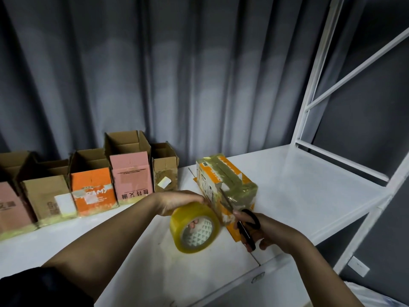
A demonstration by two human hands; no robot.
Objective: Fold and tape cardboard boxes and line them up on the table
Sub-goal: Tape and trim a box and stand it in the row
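Fingers of my left hand [177, 201] curl over the top of the tape roll [194, 227], gripping it; a fingertip or two shows through the core. Fingers of my right hand [261, 229] are looped through the black handles of the scissors [241, 220], clenched on them. From the head view, the roll stands on edge just above the tabletop [287, 185], its open core facing me. A clear strip runs from the roll toward the box [225, 182], and the scissor blades point up and away from me, tips at the near end of the box where the strip meets it. I cannot tell whether the blades are parted.

That box lies on its side near the middle of the tabletop, orange and white, wrapped in glossy tape. Its long axis runs from near right to far left, the near end touching the scissors. An orange flap sticks out beneath it by my right hand.

Along the back left, a row [88, 185] of open-topped boxes stands upright side by side against the grey curtain [155, 74]. White shelf frame [321, 85] rises on the right.
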